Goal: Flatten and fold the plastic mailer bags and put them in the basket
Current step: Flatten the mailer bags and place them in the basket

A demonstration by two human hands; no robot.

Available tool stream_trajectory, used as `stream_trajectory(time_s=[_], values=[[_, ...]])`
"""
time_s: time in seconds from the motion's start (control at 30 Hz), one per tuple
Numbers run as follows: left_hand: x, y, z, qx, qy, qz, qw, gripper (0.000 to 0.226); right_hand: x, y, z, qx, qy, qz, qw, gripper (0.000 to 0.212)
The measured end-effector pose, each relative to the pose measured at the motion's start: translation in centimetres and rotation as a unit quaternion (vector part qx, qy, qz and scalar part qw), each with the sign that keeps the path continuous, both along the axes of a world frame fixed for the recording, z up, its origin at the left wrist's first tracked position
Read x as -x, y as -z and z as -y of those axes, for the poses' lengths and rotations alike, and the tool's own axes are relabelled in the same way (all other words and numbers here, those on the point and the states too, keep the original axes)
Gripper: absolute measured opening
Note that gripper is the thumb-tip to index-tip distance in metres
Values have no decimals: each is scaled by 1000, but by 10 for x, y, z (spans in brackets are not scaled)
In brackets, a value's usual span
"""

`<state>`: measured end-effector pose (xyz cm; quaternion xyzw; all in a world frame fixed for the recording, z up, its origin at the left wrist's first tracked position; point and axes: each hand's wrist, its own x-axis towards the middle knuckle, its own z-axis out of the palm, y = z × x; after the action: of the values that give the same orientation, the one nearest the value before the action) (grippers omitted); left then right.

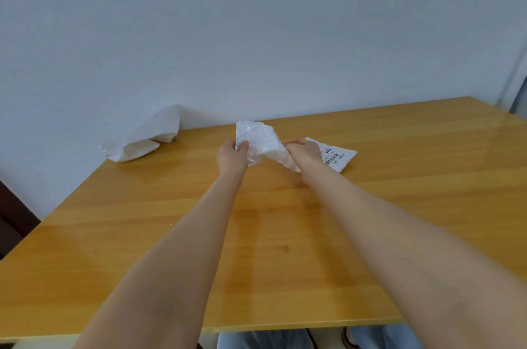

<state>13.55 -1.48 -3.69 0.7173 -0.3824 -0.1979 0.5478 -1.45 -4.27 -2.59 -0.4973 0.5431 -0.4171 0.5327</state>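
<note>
You hold a crumpled white bag above the wooden surface, left hand and right hand each pinching an end in closed fingers; a labelled bag lies just behind, another bag far left.

Three white plastic mailer bags show: one crumpled bag held up, one flat labelled bag lying beyond, one large rumpled bag by the wall. One wooden bench carries them. Two hands reach out: left hand, right hand.
</note>
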Motion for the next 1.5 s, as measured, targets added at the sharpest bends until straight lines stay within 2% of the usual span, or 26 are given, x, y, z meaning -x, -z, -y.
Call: stream_trajectory(time_s=[0.23,0.27,0.33,0.43,0.47,0.53,0.57,0.67,0.73,0.87,0.93,1.0,1.07,1.13,1.17,1.23,1.33,1.43,1.5], values=[[-2,-3,-5,-23,-28,8,999,37,6,-6,0,-66,77,111,989,4],[-5,-4,-5,-22,-32,6,999,37,7,-9,-1,-81,88,120,986,10],[-9,-2,-7,-19,-31,8,999,38,10,-9,4,-88,95,96,987,22],[-10,-4,-7,-5,-24,14,1000,33,7,-11,4,-69,81,97,990,14],[-9,-5,-6,-2,-22,15,1000,32,5,-11,3,-53,61,92,992,19],[-8,-6,-6,3,-14,17,1000,32,3,-12,1,-25,42,73,996,36],[-9,-5,-7,2,-10,24,1000,32,3,-11,3,-18,54,61,997,37],[-11,-4,-9,-7,-15,63,998,25,6,-5,5,0,94,16,995,23],[-9,-3,-13,-15,-25,91,995,24,5,2,7,39,98,-41,994,21],[-13,10,-17,-90,-37,143,985,39,-1,15,7,100,66,-179,976,25],[-18,17,-21,-164,-27,196,966,44,-3,19,10,110,48,-239,964,24],[-23,17,-27,-255,-18,274,927,49,-5,19,13,122,11,-296,947,26],[-26,12,-31,-324,-25,341,882,57,-9,17,14,132,-37,-363,921,38],[-23,5,-30,-349,-42,404,844,62,-13,14,13,171,-44,-434,883,43],[-21,3,-28,-333,-51,434,836,57,-15,12,12,204,-43,-455,866,42],[-17,1,-21,-255,-29,482,838,38,-23,12,9,274,-64,-473,835,40],[-12,10,-10,-180,89,510,836,41,-34,20,5,322,-155,-501,788,45],[-11,24,-8,-232,171,458,841,47,-38,33,4,288,-240,-536,756,49],[-14,33,-8,-275,198,439,832,50,-36,43,5,254,-261,-545,755,52]])
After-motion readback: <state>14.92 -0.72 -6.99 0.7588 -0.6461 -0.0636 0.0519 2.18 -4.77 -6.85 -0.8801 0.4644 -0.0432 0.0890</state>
